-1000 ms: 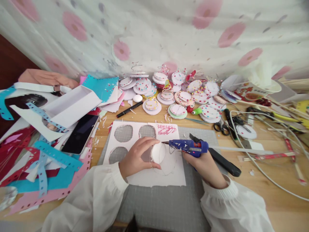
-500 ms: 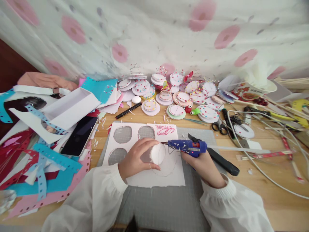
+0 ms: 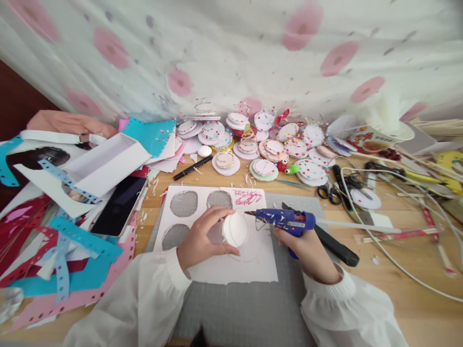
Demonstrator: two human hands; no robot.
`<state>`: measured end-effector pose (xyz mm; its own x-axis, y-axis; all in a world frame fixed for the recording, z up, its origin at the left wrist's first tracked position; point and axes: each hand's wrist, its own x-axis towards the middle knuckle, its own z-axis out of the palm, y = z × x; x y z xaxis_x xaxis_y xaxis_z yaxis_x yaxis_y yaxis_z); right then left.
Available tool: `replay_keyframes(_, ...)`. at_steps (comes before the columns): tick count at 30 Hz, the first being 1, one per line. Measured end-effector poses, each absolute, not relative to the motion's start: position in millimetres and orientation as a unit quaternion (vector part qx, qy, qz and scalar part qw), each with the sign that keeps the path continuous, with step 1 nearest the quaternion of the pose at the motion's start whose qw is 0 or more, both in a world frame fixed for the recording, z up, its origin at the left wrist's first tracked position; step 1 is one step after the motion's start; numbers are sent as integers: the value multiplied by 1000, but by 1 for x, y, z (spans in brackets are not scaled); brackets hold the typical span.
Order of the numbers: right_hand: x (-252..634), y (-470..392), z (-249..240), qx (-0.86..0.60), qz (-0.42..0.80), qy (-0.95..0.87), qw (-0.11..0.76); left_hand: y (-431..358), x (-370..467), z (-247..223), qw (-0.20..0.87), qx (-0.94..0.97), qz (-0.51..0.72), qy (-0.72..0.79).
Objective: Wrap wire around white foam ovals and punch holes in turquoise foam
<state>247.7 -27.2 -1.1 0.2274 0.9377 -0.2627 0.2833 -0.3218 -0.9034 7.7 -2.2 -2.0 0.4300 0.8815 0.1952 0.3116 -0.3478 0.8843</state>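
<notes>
Two hands work at a wooden table (image 3: 415,308) crowded with craft scraps, backed by a white curtain (image 3: 231,53) printed with pink flowers. A grey cutting mat (image 3: 246,308) lies at the near edge, and on it rests a white foam sheet (image 3: 235,270) with round holes cut out of it. Behind the sheet, a heap of decorated round discs (image 3: 267,144) sits against the curtain, with a black marker (image 3: 193,167) just in front. At the left are strips of coloured paper (image 3: 72,250), a white box (image 3: 104,161) and a dark phone (image 3: 119,205); scissors (image 3: 327,192) and a white cable (image 3: 390,255) lie to the right.

The left hand (image 3: 202,236) curls over the sheet, thumb and fingers pinching a white disc (image 3: 236,230) held tilted on edge above it. The right hand (image 3: 307,246) is closed around the grip of a blue glue gun (image 3: 285,219), held level with its nozzle pointing left, its tip close to the disc's upper rim; contact cannot be told. Both wrists wear loose white sleeves (image 3: 144,299).
</notes>
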Motion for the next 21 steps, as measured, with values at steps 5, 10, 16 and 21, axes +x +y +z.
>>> replay_keyframes(5,249,-27,-1,-684,451,-437,371,-2,7,-1,428,687,390,439)
replay_keyframes(10,252,-23,-5,-678,458,-442,367,-2,6,-4,443,662,418,437)
replay_keyframes(16,256,-34,-12,-597,461,-523,396,-3,6,-8,467,625,447,437)
replay_keyframes(21,289,-63,-4,-634,335,-582,382,-6,5,-7,476,601,458,451)
